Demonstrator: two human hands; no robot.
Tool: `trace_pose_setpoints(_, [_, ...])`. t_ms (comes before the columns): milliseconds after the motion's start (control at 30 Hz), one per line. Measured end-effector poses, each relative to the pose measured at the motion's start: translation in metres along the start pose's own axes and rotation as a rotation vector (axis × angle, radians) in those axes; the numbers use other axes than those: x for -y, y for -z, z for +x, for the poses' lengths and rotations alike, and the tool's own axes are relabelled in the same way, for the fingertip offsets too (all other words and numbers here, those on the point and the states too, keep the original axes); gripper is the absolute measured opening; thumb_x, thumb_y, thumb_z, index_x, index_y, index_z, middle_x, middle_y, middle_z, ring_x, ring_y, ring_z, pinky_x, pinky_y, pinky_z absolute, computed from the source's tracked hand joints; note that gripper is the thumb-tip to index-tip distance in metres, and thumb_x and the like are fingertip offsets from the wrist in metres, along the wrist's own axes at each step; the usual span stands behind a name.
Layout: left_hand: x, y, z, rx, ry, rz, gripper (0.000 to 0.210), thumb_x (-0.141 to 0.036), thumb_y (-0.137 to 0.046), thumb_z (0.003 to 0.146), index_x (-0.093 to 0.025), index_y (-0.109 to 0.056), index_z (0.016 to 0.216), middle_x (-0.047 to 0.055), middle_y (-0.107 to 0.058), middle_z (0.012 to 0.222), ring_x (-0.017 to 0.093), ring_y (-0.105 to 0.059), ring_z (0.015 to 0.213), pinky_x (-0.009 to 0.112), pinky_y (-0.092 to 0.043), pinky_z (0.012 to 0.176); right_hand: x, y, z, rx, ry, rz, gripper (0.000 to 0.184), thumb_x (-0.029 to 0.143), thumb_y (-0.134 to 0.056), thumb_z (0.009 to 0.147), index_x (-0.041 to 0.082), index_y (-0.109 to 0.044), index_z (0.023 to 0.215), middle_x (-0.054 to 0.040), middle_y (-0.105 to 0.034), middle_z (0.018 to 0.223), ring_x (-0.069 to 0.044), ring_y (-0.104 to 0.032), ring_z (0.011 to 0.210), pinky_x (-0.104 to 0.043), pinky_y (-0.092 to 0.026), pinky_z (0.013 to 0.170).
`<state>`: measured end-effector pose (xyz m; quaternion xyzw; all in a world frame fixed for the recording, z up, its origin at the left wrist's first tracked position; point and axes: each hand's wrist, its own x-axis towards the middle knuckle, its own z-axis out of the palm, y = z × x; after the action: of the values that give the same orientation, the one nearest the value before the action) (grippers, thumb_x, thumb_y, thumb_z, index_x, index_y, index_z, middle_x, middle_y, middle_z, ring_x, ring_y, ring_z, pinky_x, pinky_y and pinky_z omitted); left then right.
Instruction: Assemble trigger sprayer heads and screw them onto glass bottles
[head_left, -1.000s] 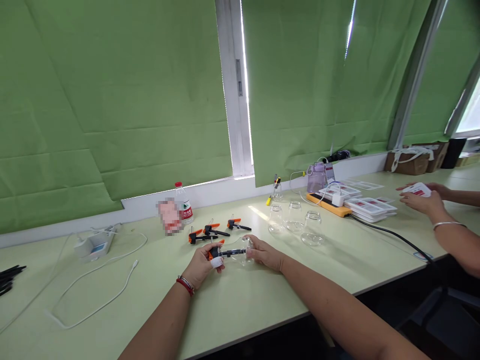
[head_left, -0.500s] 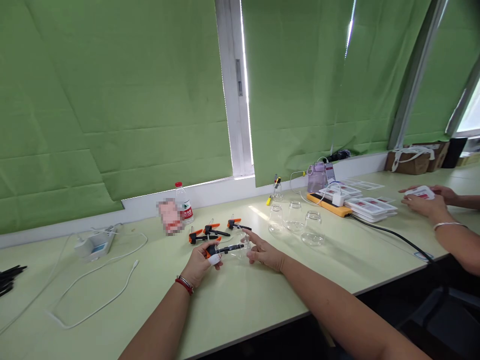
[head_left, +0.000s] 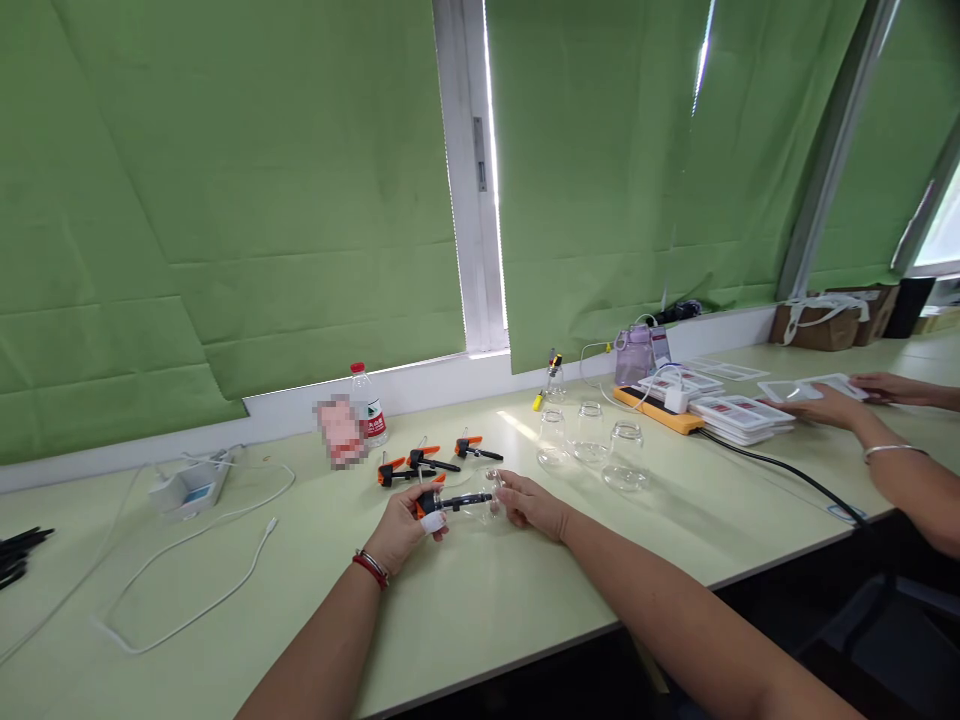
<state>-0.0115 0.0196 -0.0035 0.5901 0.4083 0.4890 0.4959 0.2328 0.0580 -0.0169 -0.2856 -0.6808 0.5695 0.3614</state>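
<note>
My left hand (head_left: pixel 399 528), a white wrap on one finger, is closed round a black and orange trigger spray head (head_left: pixel 426 504). The head's black tube points right, lying inside a clear glass jar (head_left: pixel 478 518) tipped on its side. At the jar's base end, my right hand (head_left: pixel 534 508) grips it with bent fingers. Whether the head is seated on the jar's mouth is hidden by my left fingers. Just beyond are three more spray heads (head_left: pixel 433 462) on the table. Three clear jars (head_left: pixel 626 462) stand upright to the right.
A red-capped water bottle (head_left: pixel 367 408) stands behind the spray heads. White cables (head_left: pixel 225 590) and a white power strip (head_left: pixel 196 490) lie left. To the right are an orange power strip (head_left: pixel 660 412), stacked cards (head_left: pixel 739 418) and a co-worker's hands (head_left: pixel 825 405) holding white cards.
The tube and jar have levelled slightly, and my right fingers have drawn in at the jar's base. The co-worker's hands have opened out the white cards.
</note>
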Motion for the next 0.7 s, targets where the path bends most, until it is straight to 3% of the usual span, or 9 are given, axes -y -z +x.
trace_pose_setpoints(100, [0.0, -0.0005, 0.0001, 0.016, -0.008, 0.013, 0.05, -0.027, -0.076, 0.062, -0.013, -0.056, 0.106, 0.001, -0.061, 0.071, 0.017, -0.063, 0.057, 0.031, -0.052, 0.053, 0.0038, -0.0027, -0.0003, -0.02, -0.025, -0.038, 0.053, 0.06, -0.044, 0.082, 0.016, -0.052, 0.11, 0.0006, -0.059, 0.068, -0.004, -0.034, 0.039, -0.02, -0.023, 0.04])
trace_pose_setpoints(233, [0.0019, 0.0012, 0.0011, 0.009, -0.005, 0.015, 0.051, -0.027, -0.075, 0.063, -0.013, -0.055, 0.108, 0.001, -0.062, 0.071, 0.017, -0.062, 0.056, 0.031, -0.051, 0.053, 0.0034, -0.0037, 0.0002, -0.048, -0.042, -0.049, 0.06, 0.065, -0.041, 0.081, 0.014, -0.052, 0.112, 0.0006, -0.06, 0.063, -0.004, -0.035, 0.036, -0.02, -0.021, 0.038])
trace_pose_setpoints(300, [0.0027, 0.0025, 0.0017, -0.006, -0.004, 0.004, 0.053, -0.027, -0.075, 0.063, -0.012, -0.054, 0.109, 0.001, -0.062, 0.073, 0.017, -0.062, 0.056, 0.031, -0.051, 0.053, 0.0019, -0.0024, -0.0002, -0.042, -0.035, -0.038, 0.065, 0.064, -0.04, 0.081, 0.015, -0.047, 0.123, -0.0036, -0.063, 0.075, -0.005, -0.041, 0.039, -0.02, -0.022, 0.039])
trace_pose_setpoints(367, [0.0031, 0.0033, 0.0022, -0.023, 0.0, -0.002, 0.054, -0.027, -0.075, 0.063, -0.012, -0.054, 0.11, 0.001, -0.061, 0.073, 0.016, -0.062, 0.056, 0.031, -0.051, 0.052, 0.0004, -0.0007, -0.0013, -0.026, -0.002, -0.027, 0.068, 0.061, -0.047, 0.08, 0.022, -0.036, 0.135, -0.009, -0.062, 0.1, -0.006, -0.05, 0.048, -0.02, -0.028, 0.042])
trace_pose_setpoints(433, [0.0034, 0.0035, 0.0025, -0.029, 0.004, 0.002, 0.054, -0.027, -0.076, 0.062, -0.012, -0.054, 0.11, 0.001, -0.06, 0.073, 0.016, -0.062, 0.056, 0.03, -0.051, 0.051, -0.0011, 0.0009, -0.0024, -0.002, 0.051, -0.026, 0.076, 0.053, -0.059, 0.076, 0.032, -0.025, 0.141, -0.0106, -0.049, 0.124, -0.007, -0.055, 0.059, -0.021, -0.038, 0.051])
trace_pose_setpoints(500, [0.0039, 0.0031, 0.0025, -0.021, 0.007, 0.01, 0.053, -0.027, -0.076, 0.062, -0.012, -0.055, 0.109, 0.0, -0.059, 0.072, 0.016, -0.062, 0.056, 0.03, -0.05, 0.051, -0.0027, 0.002, -0.0026, 0.02, 0.087, -0.027, 0.079, 0.047, -0.066, 0.073, 0.037, -0.024, 0.14, -0.0089, -0.04, 0.133, -0.006, -0.054, 0.065, -0.026, -0.044, 0.062])
trace_pose_setpoints(567, [0.0045, 0.0026, 0.002, -0.011, 0.01, 0.016, 0.052, -0.027, -0.076, 0.062, -0.012, -0.055, 0.108, 0.0, -0.058, 0.071, 0.016, -0.061, 0.056, 0.03, -0.05, 0.05, -0.004, 0.0025, -0.002, 0.032, 0.082, -0.019, 0.076, 0.046, -0.067, 0.072, 0.034, -0.03, 0.138, -0.0078, -0.045, 0.125, -0.006, -0.052, 0.062, -0.027, -0.045, 0.064])
trace_pose_setpoints(700, [0.0043, 0.0017, 0.0004, -0.001, 0.019, 0.024, 0.051, -0.027, -0.076, 0.063, -0.012, -0.055, 0.107, -0.001, -0.057, 0.07, 0.016, -0.061, 0.055, 0.03, -0.05, 0.051, -0.0037, 0.0017, -0.0002, 0.011, 0.033, -0.021, 0.066, 0.053, -0.057, 0.078, 0.023, -0.038, 0.134, -0.0014, -0.056, 0.085, -0.007, -0.047, 0.051, -0.023, -0.038, 0.052])
